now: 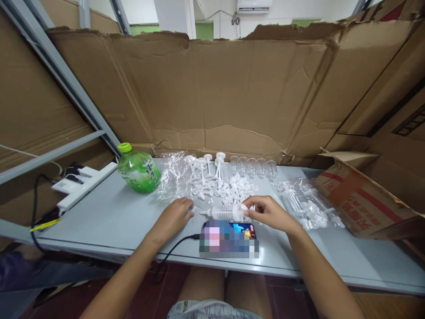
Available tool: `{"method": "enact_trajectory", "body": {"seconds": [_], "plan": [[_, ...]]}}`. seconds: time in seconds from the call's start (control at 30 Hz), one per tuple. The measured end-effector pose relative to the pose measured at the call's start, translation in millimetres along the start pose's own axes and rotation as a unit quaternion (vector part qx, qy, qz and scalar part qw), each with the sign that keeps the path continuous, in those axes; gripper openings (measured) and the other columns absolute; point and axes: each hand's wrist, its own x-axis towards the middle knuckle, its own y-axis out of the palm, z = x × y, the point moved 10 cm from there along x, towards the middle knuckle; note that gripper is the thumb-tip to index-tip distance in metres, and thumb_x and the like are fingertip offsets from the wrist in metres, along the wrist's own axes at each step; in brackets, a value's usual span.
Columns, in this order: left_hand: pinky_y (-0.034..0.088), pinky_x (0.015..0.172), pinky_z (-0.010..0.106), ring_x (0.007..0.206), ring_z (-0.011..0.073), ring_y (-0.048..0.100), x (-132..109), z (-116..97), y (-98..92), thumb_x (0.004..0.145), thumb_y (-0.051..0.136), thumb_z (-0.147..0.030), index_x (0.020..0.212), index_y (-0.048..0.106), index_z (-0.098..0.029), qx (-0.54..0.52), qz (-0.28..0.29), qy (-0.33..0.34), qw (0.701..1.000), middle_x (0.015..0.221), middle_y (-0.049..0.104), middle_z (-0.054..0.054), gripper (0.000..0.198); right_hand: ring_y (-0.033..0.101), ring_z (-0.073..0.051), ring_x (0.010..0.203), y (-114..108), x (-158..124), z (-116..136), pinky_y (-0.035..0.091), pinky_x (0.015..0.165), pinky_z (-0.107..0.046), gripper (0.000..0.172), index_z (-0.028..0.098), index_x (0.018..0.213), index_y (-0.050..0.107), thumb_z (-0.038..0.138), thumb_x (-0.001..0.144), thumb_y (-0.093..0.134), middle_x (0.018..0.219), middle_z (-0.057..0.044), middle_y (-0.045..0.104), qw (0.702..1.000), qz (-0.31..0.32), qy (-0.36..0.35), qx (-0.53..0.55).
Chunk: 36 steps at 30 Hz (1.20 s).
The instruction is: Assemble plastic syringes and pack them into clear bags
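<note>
Low over the table, my right hand (267,213) pinches the white end of a big clear plastic syringe (222,213). The syringe lies sideways with its narrow white tip toward my left hand (177,217). My left hand rests on the table with curled fingers; something clear may be between thumb and fingertips, but I cannot make it out. Beyond both hands lies a pile of small white plastic parts (235,188). White plungers (219,161) stand upside down behind it, beside a row of clear ribbed barrels (252,166).
A phone (245,229) with a cable lies at the front. Crumpled clear plastic (174,177) and a green tea bottle (139,170) are left. A bag of parts (305,201) and an open cardboard box (361,195) stand right. A power strip (88,186) runs along the left edge.
</note>
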Motion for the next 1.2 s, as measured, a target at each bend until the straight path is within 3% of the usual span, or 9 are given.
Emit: {"method": "enact_trajectory", "body": {"seconds": [0.2, 0.37, 0.5, 0.73, 0.9, 1.07, 1.2], "plan": [[0.043, 0.072, 0.033, 0.083, 0.0234, 0.060, -1.2, -8.0, -1.5, 0.089, 0.036, -0.018, 0.084, 0.059, -0.016, 0.109, -0.016, -0.009, 0.994, 0.085, 0.064, 0.008, 0.024, 0.035, -0.008, 0.050, -6.9, 0.3, -2.8, 0.027, 0.046, -0.022, 0.020, 0.018, 0.083, 0.064, 0.036, 0.079, 0.058, 0.059, 0.003, 0.048, 0.999, -0.030, 0.010, -0.007], [0.043, 0.071, 0.032, 0.085, 0.0227, 0.059, -2.6, -16.5, -21.6, 0.087, 0.039, -0.017, 0.082, 0.058, -0.017, 0.156, -0.109, -0.026, 0.981, 0.084, 0.063, 0.006, 0.019, 0.034, -0.008, 0.049, -7.7, 0.5, -3.4, 0.026, 0.046, -0.022, 0.018, 0.019, 0.081, 0.063, 0.035, 0.078, 0.060, 0.058, 0.003, 0.048, 0.999, -0.041, 0.009, 0.001], [0.043, 0.070, 0.032, 0.085, 0.0222, 0.058, -1.3, -28.9, -38.1, 0.085, 0.040, -0.016, 0.085, 0.059, -0.017, 0.165, -0.180, -0.031, 0.969, 0.086, 0.063, 0.007, 0.018, 0.037, -0.008, 0.050, -7.6, 0.9, -0.8, 0.029, 0.047, -0.022, 0.018, 0.019, 0.082, 0.063, 0.036, 0.078, 0.060, 0.073, 0.000, 0.058, 0.998, -0.058, 0.002, 0.033], [0.043, 0.082, 0.036, 0.104, 0.0271, 0.054, 8.4, -75.1, -57.4, 0.080, 0.047, -0.013, 0.090, 0.061, -0.014, 0.170, -0.272, 0.042, 0.946, 0.106, 0.064, 0.010, 0.018, 0.036, -0.007, 0.050, -10.4, 1.1, -0.4, 0.029, 0.046, -0.023, 0.022, 0.019, 0.087, 0.064, 0.038, 0.077, 0.061, 0.077, -0.002, 0.062, 0.992, -0.105, 0.000, 0.076], [0.044, 0.081, 0.036, 0.101, 0.0258, 0.056, 14.0, -102.8, -66.9, 0.079, 0.046, -0.012, 0.091, 0.061, -0.015, 0.161, -0.306, 0.072, 0.936, 0.104, 0.066, 0.009, 0.019, 0.038, -0.008, 0.049, -17.1, 0.2, -6.3, 0.030, 0.045, -0.023, 0.027, 0.018, 0.088, 0.064, 0.042, 0.076, 0.062, 0.067, 0.000, 0.058, 0.984, -0.155, 0.004, 0.084], [0.043, 0.080, 0.037, 0.102, 0.0263, 0.056, 18.1, -129.6, -74.4, 0.079, 0.047, -0.013, 0.090, 0.060, -0.015, 0.142, -0.325, 0.102, 0.930, 0.106, 0.065, 0.009, 0.017, 0.043, -0.009, 0.046, -20.7, 0.3, -10.3, 0.035, 0.043, -0.023, 0.029, 0.018, 0.091, 0.064, 0.042, 0.074, 0.064, 0.055, 0.004, 0.049, 0.976, -0.190, 0.014, 0.104], [0.041, 0.082, 0.040, 0.105, 0.0288, 0.055, 24.8, -149.5, -72.1, 0.082, 0.043, -0.013, 0.094, 0.060, -0.016, 0.098, -0.302, 0.132, 0.939, 0.110, 0.063, 0.012, 0.020, 0.048, -0.010, 0.049, -23.8, 0.2, -6.7, 0.039, 0.046, -0.023, 0.028, 0.017, 0.090, 0.063, 0.039, 0.073, 0.065, 0.062, 0.001, 0.055, 0.969, -0.214, -0.003, 0.126]]}}
